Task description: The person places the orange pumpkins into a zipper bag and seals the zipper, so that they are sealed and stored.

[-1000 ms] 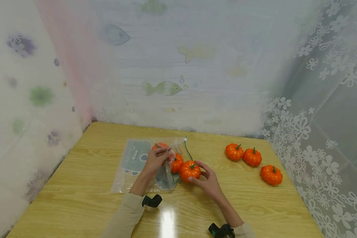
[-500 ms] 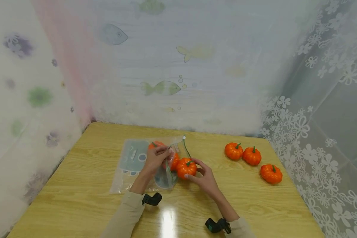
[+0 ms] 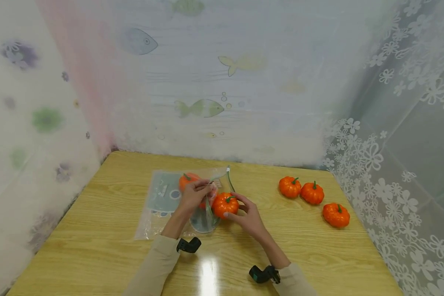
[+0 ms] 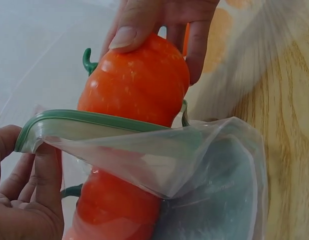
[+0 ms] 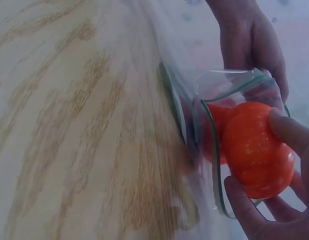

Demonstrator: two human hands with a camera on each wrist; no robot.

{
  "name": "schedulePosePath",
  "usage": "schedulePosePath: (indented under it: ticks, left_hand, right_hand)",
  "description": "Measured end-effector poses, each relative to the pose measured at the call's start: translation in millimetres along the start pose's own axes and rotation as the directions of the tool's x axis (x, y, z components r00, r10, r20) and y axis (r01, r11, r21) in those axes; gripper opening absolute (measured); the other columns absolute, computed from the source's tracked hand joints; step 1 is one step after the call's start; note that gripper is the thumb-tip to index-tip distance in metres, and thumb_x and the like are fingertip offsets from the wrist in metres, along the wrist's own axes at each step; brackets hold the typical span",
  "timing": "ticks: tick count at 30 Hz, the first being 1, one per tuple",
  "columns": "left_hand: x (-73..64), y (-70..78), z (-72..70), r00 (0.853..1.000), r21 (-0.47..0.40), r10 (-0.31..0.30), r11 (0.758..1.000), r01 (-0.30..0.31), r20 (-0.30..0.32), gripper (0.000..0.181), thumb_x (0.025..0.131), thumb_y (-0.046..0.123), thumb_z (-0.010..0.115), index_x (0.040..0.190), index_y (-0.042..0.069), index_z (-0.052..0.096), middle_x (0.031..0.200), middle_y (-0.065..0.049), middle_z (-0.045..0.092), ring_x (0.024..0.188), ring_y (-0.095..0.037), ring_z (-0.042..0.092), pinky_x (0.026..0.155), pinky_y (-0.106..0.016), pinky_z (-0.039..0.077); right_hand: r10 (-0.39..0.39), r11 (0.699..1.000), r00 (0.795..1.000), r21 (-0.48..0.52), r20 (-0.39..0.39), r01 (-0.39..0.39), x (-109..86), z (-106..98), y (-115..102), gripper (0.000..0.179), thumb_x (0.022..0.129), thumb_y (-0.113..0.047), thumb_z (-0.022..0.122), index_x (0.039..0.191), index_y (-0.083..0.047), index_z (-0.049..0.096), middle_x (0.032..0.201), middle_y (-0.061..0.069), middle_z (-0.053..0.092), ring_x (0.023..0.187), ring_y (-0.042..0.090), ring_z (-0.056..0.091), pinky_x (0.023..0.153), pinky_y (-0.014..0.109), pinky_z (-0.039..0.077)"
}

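I saw orange pumpkins (image 3: 225, 206) with green stems (image 3: 315, 186), three of them towards three o'clock on the yellow wood-grained surface (image 3: 103, 218). The clear bag (image 3: 148, 225) had green edging (image 4: 79, 117) and grey-blue print (image 3: 156, 200). Faint fish (image 3: 203, 107) patterned the pale backdrop (image 3: 281, 135) at twelve; purple and green blotches (image 3: 47, 120) dotted the white cloth (image 3: 7, 172) at ten.
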State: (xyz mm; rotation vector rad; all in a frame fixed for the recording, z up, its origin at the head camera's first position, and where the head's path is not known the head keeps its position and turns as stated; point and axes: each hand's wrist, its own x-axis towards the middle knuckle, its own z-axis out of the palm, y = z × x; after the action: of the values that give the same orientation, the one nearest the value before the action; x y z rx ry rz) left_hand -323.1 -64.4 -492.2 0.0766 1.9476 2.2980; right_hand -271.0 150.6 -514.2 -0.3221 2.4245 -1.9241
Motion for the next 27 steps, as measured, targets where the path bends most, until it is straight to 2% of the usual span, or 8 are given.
schedulePosePath:
  ticks: [3, 6, 16, 24, 27]
  left_hand:
    - [2.2, -0.1, 0.2, 1.000, 0.043, 0.004, 0.999, -0.004, -0.001, 0.041, 0.100, 0.011, 0.066, 0.136, -0.006, 0.059, 0.126, -0.025, 0.066, 0.087, -0.008, 0.068, 0.074, -0.018, 0.055]
    - [4.4, -0.8, 0.3, 1.000, 0.053, 0.006, 0.999, -0.007, 0.005, 0.041, 0.100, 0.013, 0.067, 0.136, -0.005, 0.060, 0.128, -0.026, 0.065, 0.088, -0.009, 0.068, 0.075, -0.018, 0.055]
    - [7.9, -0.9, 2.6, 0.999, 0.027, 0.035, 0.999, -0.036, 0.024, 0.038, 0.100, 0.009, 0.066, 0.134, -0.006, 0.060, 0.112, -0.020, 0.073, 0.077, -0.011, 0.069, 0.072, -0.024, 0.059]
    - [7.2, 0.4, 5.5, 1.000, 0.029, 0.003, 1.000, -0.003, 0.002, 0.038, 0.099, 0.009, 0.068, 0.133, -0.007, 0.060, 0.103, -0.012, 0.074, 0.075, -0.008, 0.069, 0.068, -0.021, 0.056]
    - [6.4, -0.3, 4.6, 1.000, 0.033, 0.013, 0.999, -0.013, 0.007, 0.040, 0.099, 0.010, 0.068, 0.134, -0.007, 0.059, 0.105, -0.013, 0.074, 0.075, -0.007, 0.069, 0.067, -0.021, 0.055]
  right_hand:
    - [0.010, 1.000, 1.000, 0.005, 0.006, -0.010, 3.1, 2.6, 0.3, 0.063, 0.088, -0.007, 0.080, 0.147, -0.014, 0.056, 0.147, 0.013, 0.052, 0.121, 0.036, 0.059, 0.090, 0.039, 0.059]
    - [0.019, 1.000, 1.000, 0.001, 0.007, -0.019, 5.9, 4.2, 2.3, 0.064, 0.089, -0.008, 0.080, 0.147, -0.015, 0.055, 0.147, 0.013, 0.052, 0.122, 0.037, 0.059, 0.091, 0.039, 0.058]
    - [-0.007, 1.000, 1.000, -0.014, -0.011, 0.007, 13.7, 8.6, 1.8, 0.063, 0.090, -0.007, 0.079, 0.148, -0.011, 0.054, 0.147, 0.013, 0.053, 0.121, 0.036, 0.060, 0.092, 0.040, 0.058]
    - [-0.050, 0.997, 0.999, -0.054, -0.019, 0.049, 21.7, 13.8, 2.3, 0.067, 0.090, -0.007, 0.078, 0.150, -0.003, 0.049, 0.151, 0.017, 0.048, 0.128, 0.039, 0.056, 0.099, 0.050, 0.054]
    - [-0.074, 0.995, 0.997, -0.065, -0.026, 0.072, 23.9, 16.2, 1.4, 0.067, 0.091, -0.008, 0.078, 0.150, -0.002, 0.048, 0.153, 0.018, 0.046, 0.128, 0.039, 0.056, 0.099, 0.052, 0.053]
